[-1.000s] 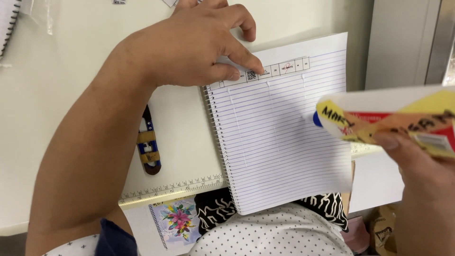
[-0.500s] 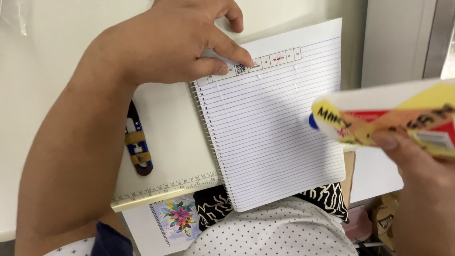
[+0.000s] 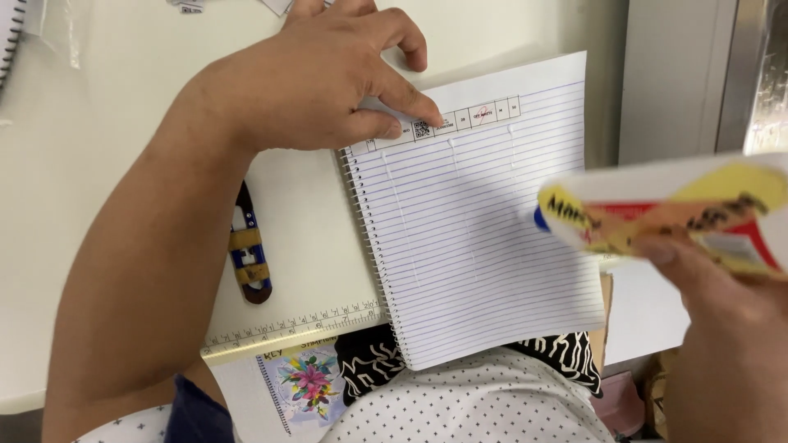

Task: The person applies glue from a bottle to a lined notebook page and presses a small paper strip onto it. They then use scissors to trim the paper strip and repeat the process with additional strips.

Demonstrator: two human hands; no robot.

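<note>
**Left hand on the page's top edge, right hand off its right side**

Nearest the body: a dotted white garment [image 3: 484, 410] and a black-and-white patterned cloth [image 3: 373, 361], both partly tucked under the near edge of a spiral notebook [image 3: 484, 271]. Just left of these, a flowered booklet [image 3: 300, 385] poking out from beneath a pale ruler [image 3: 287, 332] at the desk's near edge.

Right hand [image 3: 722, 328] raised at the near right, closed around a yellow-and-red printed packet [image 3: 665, 209]; thumb clamped on the packet's lower edge, blue tip aimed left toward the lined page, hovering apart from the paper. Packet's long axis roughly level, slightly tilted, crossing the notebook's right edge.

Notebook open on the pale desk [image 3: 98, 123], long axis running near to far and leaning rightward, spiral binding along the left edge.

Left of the binding, on bare desk: a small dark clip-like object with blue and tan bands [image 3: 250, 254], lengthwise near to far, just beside the left forearm.

Farthest: left hand [image 3: 320, 82] pressed flat-fingered on the page's top left corner, fingertips [image 3: 414, 111] pinning the printed header strip, gripping nothing. Left hand touching the page; right hand merely near, approaching from the right.
</note>
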